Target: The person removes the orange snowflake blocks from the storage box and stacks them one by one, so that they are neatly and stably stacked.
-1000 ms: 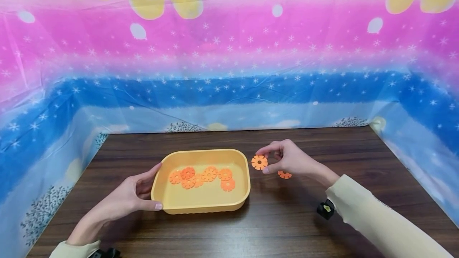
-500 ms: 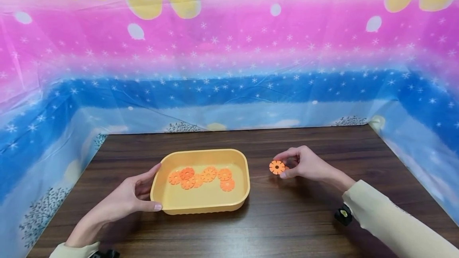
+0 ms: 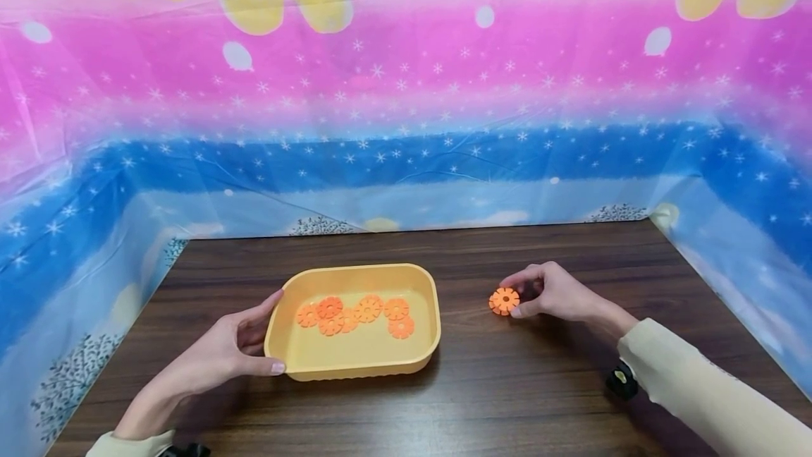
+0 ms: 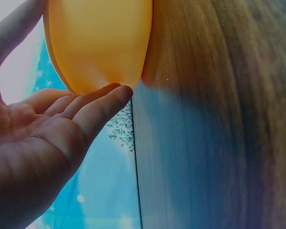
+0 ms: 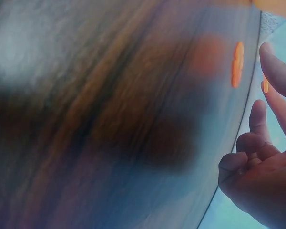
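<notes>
A yellow plastic tray [image 3: 361,374] stands on the dark wooden table with several orange notched discs [image 3: 366,310] inside, some overlapping. My left hand [image 3: 212,351] holds its left end, thumb at the front corner and fingers at the back one; the left wrist view shows the fingertips against the tray's outer wall [image 4: 102,43]. To the right of the tray, my right hand [image 3: 563,295] pinches another orange notched disc [image 3: 505,300] upright between thumb and finger. Behind the pinched disc, mostly covered by it in the head view, a loose orange disc [image 5: 237,64] lies on the table.
The brown table [image 3: 457,400] has its back edge against a hanging cloth [image 3: 406,104] printed pink and blue, which also closes off both sides. Each wrist carries a small black camera [image 3: 623,381] at the sleeve.
My right hand has moved rightward, away from the tray, taking the pinched disc over the loose disc on the table. My left hand keeps its hold on the tray.
</notes>
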`<act>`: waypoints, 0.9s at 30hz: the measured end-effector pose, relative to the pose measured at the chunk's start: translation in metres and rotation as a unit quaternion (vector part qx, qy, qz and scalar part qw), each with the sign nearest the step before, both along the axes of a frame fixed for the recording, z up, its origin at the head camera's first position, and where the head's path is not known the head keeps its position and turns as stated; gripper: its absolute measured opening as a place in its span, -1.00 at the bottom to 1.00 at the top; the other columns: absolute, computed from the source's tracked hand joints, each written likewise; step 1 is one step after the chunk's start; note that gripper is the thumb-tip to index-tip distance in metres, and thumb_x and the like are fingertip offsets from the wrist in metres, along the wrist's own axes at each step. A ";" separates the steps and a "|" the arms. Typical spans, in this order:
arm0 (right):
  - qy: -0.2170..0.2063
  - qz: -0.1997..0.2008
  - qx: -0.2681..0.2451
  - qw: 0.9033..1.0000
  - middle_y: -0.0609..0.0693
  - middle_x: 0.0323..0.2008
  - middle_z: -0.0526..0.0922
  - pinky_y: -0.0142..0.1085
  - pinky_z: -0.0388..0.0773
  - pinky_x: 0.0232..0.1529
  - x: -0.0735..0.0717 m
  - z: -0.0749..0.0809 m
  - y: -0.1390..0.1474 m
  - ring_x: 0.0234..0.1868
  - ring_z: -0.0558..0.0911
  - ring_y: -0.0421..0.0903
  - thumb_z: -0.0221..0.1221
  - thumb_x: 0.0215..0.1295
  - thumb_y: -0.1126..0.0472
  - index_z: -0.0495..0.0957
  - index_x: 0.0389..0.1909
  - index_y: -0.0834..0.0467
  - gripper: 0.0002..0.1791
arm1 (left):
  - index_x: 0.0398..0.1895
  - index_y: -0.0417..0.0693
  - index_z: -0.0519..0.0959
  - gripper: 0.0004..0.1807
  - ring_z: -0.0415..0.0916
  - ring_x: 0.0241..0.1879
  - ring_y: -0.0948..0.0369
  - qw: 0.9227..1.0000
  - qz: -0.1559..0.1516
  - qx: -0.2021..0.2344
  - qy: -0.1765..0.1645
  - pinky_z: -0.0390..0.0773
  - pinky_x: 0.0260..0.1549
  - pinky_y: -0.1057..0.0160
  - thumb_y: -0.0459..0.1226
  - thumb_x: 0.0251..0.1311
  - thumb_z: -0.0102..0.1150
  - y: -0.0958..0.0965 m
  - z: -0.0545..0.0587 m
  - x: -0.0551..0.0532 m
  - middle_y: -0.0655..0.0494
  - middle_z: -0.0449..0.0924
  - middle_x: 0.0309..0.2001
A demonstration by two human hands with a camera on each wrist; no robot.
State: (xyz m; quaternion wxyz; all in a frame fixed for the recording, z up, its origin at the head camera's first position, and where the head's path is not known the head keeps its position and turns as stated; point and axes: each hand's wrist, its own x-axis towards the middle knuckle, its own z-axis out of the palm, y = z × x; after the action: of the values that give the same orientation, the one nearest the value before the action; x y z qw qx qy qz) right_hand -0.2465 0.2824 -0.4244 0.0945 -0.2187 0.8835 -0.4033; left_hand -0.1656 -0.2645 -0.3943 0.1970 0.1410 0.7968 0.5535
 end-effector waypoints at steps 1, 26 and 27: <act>0.001 0.000 0.004 1.000 0.07 -0.21 0.60 -0.32 0.25 -0.36 -0.001 -0.001 0.000 -0.34 0.32 -0.02 0.57 0.10 0.17 0.77 0.07 0.11 -0.53 | 0.70 -0.16 -0.13 0.23 0.26 0.46 -0.28 1.000 -0.001 0.001 0.001 0.65 0.12 0.23 -0.33 0.13 0.55 0.000 0.000 0.000 -0.40 -0.01 0.60; 0.030 -0.002 0.058 0.998 0.00 -0.20 0.60 -0.27 0.38 -0.24 -0.005 -0.008 -0.007 -0.20 0.43 -0.03 0.60 0.06 0.15 0.79 -0.01 0.09 -0.57 | 0.71 -0.14 -0.14 0.23 0.32 0.42 -0.28 1.000 0.003 -0.007 0.001 0.67 0.09 0.21 -0.33 0.13 0.55 0.001 0.001 0.002 -0.44 0.04 0.57; 0.032 -0.003 0.060 0.998 0.00 -0.20 0.59 -0.27 0.38 -0.24 -0.005 -0.008 -0.008 -0.20 0.43 -0.03 0.61 0.05 0.15 0.79 -0.01 0.09 -0.57 | 0.71 -0.14 -0.13 0.23 0.32 0.42 -0.28 1.000 0.004 -0.008 0.000 0.67 0.09 0.21 -0.33 0.13 0.55 0.000 0.001 0.002 -0.44 0.04 0.57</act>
State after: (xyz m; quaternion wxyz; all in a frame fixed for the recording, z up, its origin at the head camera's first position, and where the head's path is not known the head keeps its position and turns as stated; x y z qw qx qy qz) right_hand -0.2511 0.2749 -0.4322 0.0782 -0.2227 0.9092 -0.3431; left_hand -0.1636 -0.2640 -0.3929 0.1958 0.1369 0.8016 0.5481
